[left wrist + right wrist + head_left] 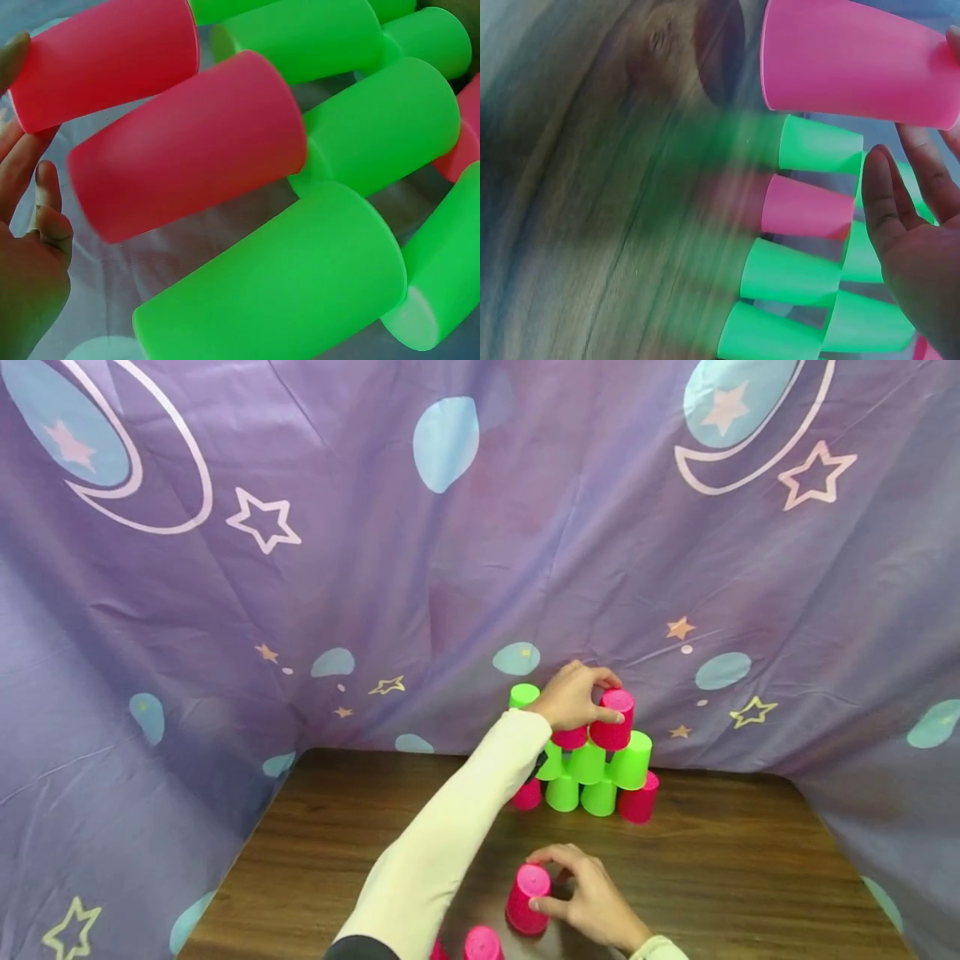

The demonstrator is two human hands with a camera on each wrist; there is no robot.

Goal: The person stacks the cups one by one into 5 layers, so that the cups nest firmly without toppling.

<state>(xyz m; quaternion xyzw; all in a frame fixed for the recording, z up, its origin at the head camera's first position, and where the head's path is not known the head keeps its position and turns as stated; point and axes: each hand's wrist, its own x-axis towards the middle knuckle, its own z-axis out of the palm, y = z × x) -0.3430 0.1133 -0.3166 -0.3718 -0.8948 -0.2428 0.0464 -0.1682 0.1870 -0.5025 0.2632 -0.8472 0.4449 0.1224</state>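
My left hand (577, 697) grips an upside-down pink cup (612, 727) by its upper part, at the third row of a stack of green and pink cups. Beside that cup, another pink cup (195, 150) stands in the same row, partly hidden behind the hand in the head view. A green cup (524, 695) tops the row's left end. Nearer the front, my right hand (592, 902) pinches a second upside-down pink cup (528, 902), thumb on one side and fingers at its top. In the right wrist view this held cup (855, 64) looms large before the stack.
Green cups (630, 762) make up the second row, over a bottom row with a pink cup (638, 798) at its right end. Another pink cup (482, 943) stands at the front edge of view. A patterned purple cloth (360, 593) hangs behind the wooden table (720, 860).
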